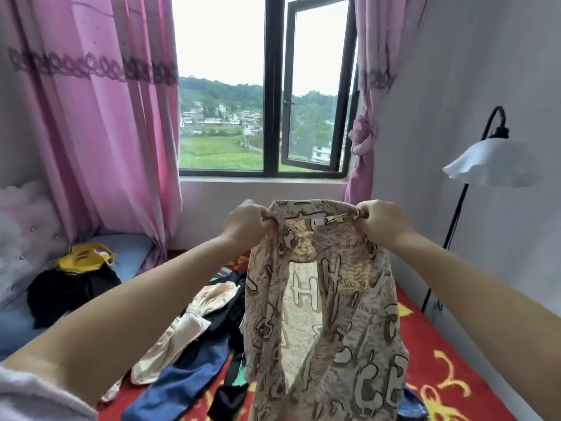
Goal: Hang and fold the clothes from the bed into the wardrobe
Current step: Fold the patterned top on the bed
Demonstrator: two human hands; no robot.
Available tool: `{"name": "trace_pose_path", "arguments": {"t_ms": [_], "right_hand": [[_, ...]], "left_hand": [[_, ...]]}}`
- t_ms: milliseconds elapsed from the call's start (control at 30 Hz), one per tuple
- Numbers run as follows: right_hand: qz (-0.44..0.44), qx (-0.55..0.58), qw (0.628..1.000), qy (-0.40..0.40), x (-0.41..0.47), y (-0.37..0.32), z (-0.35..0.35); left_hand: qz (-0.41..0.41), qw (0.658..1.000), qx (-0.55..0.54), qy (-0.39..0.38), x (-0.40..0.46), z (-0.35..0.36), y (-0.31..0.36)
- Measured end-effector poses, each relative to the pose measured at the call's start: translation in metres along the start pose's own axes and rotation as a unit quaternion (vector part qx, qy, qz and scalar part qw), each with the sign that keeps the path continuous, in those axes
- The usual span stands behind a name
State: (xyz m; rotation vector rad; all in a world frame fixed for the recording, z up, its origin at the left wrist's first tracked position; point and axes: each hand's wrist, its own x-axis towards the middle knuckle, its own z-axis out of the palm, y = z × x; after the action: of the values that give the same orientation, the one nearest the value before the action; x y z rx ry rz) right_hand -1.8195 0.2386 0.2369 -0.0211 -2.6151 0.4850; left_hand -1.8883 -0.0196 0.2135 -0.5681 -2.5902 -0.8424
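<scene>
My fingers (263, 214) of the left hand (244, 222) were curled tight on one top corner of a beige knit top printed with brown and cream letter shapes (324, 314), and the right hand (379, 218) gripped the other corner the same way, so the garment hung stretched between them above the bed. Most of my fingertips were buried in bunched fabric, and I could not tell whether I held a shoulder seam or a hem. The top's lower edge ran out of view at the bottom, and it hid part of the pile behind it.

Below lay the red bedspread with yellow motifs (440, 369), carrying a cream satin garment (185, 326), a blue garment (182, 381) and black pieces tangled under them, hard to separate. Further left, on a pale blue sheet (130, 253), sat a black heap (69, 290) with a yellow patterned cloth (85, 258) just behind it. Pink curtains (100, 132) framed a dark-framed window (273, 92), one pane swung open. A black floor lamp with a white frilled shade (482, 165) stood by the grey wall on the right.
</scene>
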Motion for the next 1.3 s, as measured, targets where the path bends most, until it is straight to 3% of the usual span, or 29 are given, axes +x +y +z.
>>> {"name": "trace_pose_path", "arguments": {"t_ms": [67, 200, 300, 400, 500, 567, 667, 733, 833, 933, 1000, 1033, 1100, 1200, 1233, 1300], "right_hand": [[0.004, 0.006, 1.0, -0.005, 0.001, 0.003, 0.0], [0.014, 0.173, 0.985, 0.009, 0.005, 0.0, 0.002], [-0.006, 0.188, 0.981, 0.039, 0.002, -0.003, 0.007], [-0.022, 0.092, 0.995, 0.027, 0.002, -0.002, 0.009], [0.014, 0.072, 0.997, -0.021, 0.001, -0.004, 0.01], [0.058, 0.171, 0.982, -0.055, -0.003, -0.012, 0.015], [0.127, 0.314, 0.935, -0.105, -0.012, -0.033, 0.021], [0.092, 0.296, 0.942, -0.125, -0.015, -0.047, 0.025], [0.028, 0.262, 0.956, -0.131, -0.016, -0.067, 0.029], [-0.017, 0.18, 0.977, -0.116, -0.017, -0.072, 0.024], [-0.033, 0.163, 0.98, -0.107, -0.018, -0.068, 0.021], [-0.029, 0.179, 0.977, -0.107, -0.019, -0.065, 0.021], [-0.009, 0.244, 0.963, -0.111, -0.019, -0.06, 0.024], [0.034, 0.389, 0.91, -0.141, -0.02, -0.06, 0.025], [0.032, 0.419, 0.894, -0.152, -0.021, -0.06, 0.025], [0.0, 0.409, 0.9, -0.151, -0.022, -0.06, 0.024]], "left_hand": [[0.045, 0.996, -0.076, 0.005, 0.0, -0.002, 0.0], [0.067, 0.977, -0.202, -0.009, 0.0, -0.002, 0.005], [0.103, 0.981, -0.16, 0.044, -0.001, -0.002, 0.005], [0.12, 0.99, -0.063, 0.024, 0.0, -0.006, 0.0], [0.084, 0.995, 0.048, -0.005, 0.0, -0.008, 0.005], [0.042, 0.994, 0.097, -0.008, 0.0, -0.007, 0.014], [-0.044, 0.996, 0.06, -0.043, 0.004, -0.005, 0.035], [-0.108, 0.99, -0.017, -0.093, 0.006, -0.002, 0.05], [-0.173, 0.941, -0.226, -0.184, 0.002, -0.001, 0.064], [-0.188, 0.841, -0.439, -0.255, -0.004, -0.01, 0.063], [-0.169, 0.789, -0.513, -0.292, -0.006, -0.016, 0.059], [-0.143, 0.786, -0.515, -0.31, -0.008, -0.019, 0.058], [-0.074, 0.829, -0.459, -0.31, -0.012, -0.02, 0.059], [0.068, 0.963, -0.205, -0.161, -0.014, -0.018, 0.061], [0.117, 0.985, -0.084, -0.093, -0.013, -0.017, 0.06], [0.199, 0.976, 0.085, 0.002, -0.007, -0.018, 0.055]]}}
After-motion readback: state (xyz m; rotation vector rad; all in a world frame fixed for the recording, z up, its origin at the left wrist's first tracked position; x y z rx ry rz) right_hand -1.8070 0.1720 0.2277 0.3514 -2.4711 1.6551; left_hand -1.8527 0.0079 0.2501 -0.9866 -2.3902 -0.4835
